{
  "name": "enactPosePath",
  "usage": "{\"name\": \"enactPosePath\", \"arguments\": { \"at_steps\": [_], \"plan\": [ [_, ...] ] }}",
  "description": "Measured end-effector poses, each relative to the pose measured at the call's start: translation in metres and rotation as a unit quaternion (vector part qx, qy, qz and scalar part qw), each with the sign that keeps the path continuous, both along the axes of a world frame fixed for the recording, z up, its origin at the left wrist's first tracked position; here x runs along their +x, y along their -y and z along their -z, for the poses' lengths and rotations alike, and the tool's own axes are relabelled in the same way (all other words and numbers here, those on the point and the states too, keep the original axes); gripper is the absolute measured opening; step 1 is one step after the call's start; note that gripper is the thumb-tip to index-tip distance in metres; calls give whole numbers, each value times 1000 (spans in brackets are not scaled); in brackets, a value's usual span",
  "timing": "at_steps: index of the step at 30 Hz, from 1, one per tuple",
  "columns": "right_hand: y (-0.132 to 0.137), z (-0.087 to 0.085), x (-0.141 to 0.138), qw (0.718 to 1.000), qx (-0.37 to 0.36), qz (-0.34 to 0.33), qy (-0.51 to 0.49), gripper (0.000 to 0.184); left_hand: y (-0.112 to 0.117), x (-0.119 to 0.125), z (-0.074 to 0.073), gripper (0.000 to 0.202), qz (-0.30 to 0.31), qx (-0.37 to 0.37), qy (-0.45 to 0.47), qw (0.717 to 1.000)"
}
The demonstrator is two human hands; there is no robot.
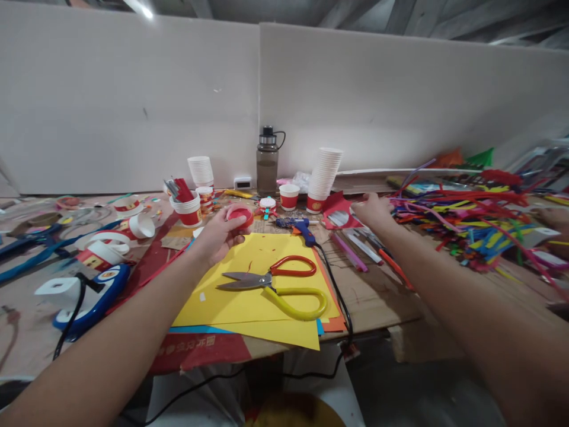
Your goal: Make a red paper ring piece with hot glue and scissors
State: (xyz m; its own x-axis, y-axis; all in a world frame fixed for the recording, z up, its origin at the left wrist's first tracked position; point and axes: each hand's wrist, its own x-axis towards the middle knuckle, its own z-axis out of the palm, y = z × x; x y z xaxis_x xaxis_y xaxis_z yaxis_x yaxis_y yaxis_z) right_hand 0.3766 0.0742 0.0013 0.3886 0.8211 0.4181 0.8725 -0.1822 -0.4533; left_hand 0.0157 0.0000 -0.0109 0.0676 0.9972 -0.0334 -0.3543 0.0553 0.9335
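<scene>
My left hand (217,240) is closed on a round, shallow red piece with a pale rim (240,219); I cannot make out its exact kind. It is above the far left of the yellow paper sheets (200,308). My right hand (373,210) reaches to the back right, beside a red paper piece with a pale round middle (336,212) and a heap of coloured pipe cleaners (471,219). Its fingers are small and blurred, so their grip is unclear. Scissors with one red and one yellow handle (273,281) lie partly open on the yellow paper.
A blue glue gun (303,228) trails a black cord over the front edge. Behind stand a water bottle (267,163), paper cup stacks (325,172) and a cup of markers (185,210). Pens (367,246) lie right; cut cups (104,252) and a blue-white tape dispenser (93,299) left.
</scene>
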Motion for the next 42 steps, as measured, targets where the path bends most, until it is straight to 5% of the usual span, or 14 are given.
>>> {"name": "enactPosePath", "arguments": {
  "at_steps": [3,6,11,14,17,22,30,35,42],
  "plan": [
    [12,-10,-24,998,53,16,0,50,0,0,2,48,17,22,-3,1000],
    [30,-17,-66,972,171,-161,-21,39,2,1,4,57,43,53,-19,997],
    [61,-11,-142,896,47,-425,-123,49,9,5,3,67,99,102,-52,989],
    [73,-4,-162,852,4,-507,-128,62,10,5,4,60,140,109,-67,982],
    [79,0,-161,817,-16,-558,-147,50,10,5,5,51,159,110,-77,978],
    [80,5,-152,800,-32,-558,-220,39,11,9,9,51,177,93,-81,977],
    [78,12,-155,796,-30,-545,-261,44,10,13,8,40,194,46,53,978],
    [78,12,-155,812,-19,-521,-261,46,11,10,2,38,213,13,107,971],
    [79,10,-153,802,-30,-525,-284,45,15,10,2,44,228,19,98,968]
  ]
}}
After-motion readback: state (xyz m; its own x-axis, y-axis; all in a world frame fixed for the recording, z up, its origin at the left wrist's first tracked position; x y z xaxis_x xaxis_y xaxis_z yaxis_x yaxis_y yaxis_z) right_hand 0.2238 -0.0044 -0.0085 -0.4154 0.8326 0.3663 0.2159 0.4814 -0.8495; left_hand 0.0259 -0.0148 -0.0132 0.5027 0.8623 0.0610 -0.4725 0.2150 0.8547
